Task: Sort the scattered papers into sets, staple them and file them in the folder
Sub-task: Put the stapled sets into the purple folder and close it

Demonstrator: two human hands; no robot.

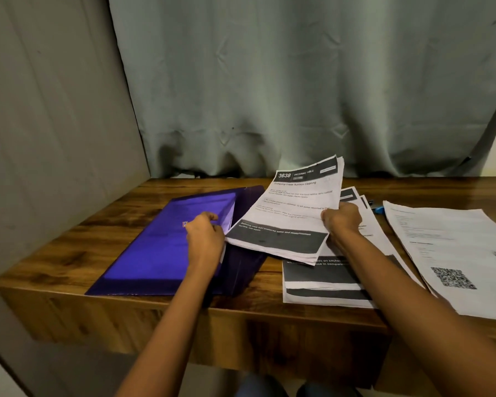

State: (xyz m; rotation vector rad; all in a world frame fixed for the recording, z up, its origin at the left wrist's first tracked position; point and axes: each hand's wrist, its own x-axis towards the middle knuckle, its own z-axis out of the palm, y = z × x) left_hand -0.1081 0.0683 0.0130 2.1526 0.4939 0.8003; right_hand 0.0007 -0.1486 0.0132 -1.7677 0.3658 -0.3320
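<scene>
A purple folder (155, 247) lies on the left half of the wooden desk (269, 310). My left hand (205, 239) grips the folder's right edge and lifts its front cover a little. My right hand (341, 217) grips a set of printed papers (292, 213) headed "3638 Dressing Table" by its right edge. That set is tilted, and its lower left corner points at the folder's opening. Under it lies another pile of papers (324, 279) with dark bands. A further set with a QR code (453, 253) lies at the right.
A small blue object (378, 209), partly hidden, lies behind the paper piles. A grey-green curtain (298, 96) hangs behind the desk and a wall (40, 124) closes off the left side. The desk's front edge runs below the folder.
</scene>
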